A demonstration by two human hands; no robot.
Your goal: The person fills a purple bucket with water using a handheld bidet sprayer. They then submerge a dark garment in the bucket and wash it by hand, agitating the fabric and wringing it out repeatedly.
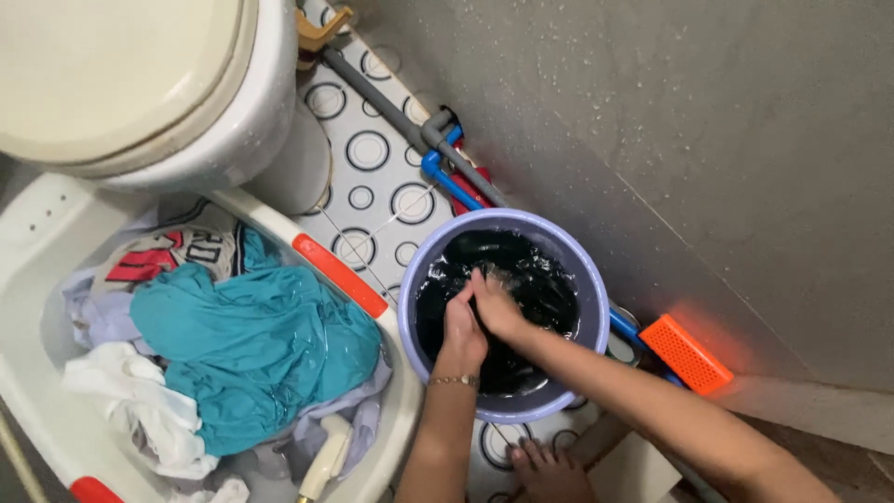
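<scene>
A lilac plastic bucket (589, 279) stands on the patterned floor, filled with dark water and a black garment (535, 279). Both my hands are inside it. My left hand (462, 328), with a thin bracelet at the wrist, is clenched on the wet black cloth. My right hand (496, 305) lies against it, fingers closed on the same cloth, just at the water's surface. My bare foot (549, 473) rests on the floor in front of the bucket.
A white tub (37, 233) with orange trim at left holds wet laundry: a teal garment (251, 345), white and printed pieces, and a shower head (326, 456). A toilet (158, 84) is at top left. Pipes, a blue hose and an orange brush (686, 352) lie along the grey wall.
</scene>
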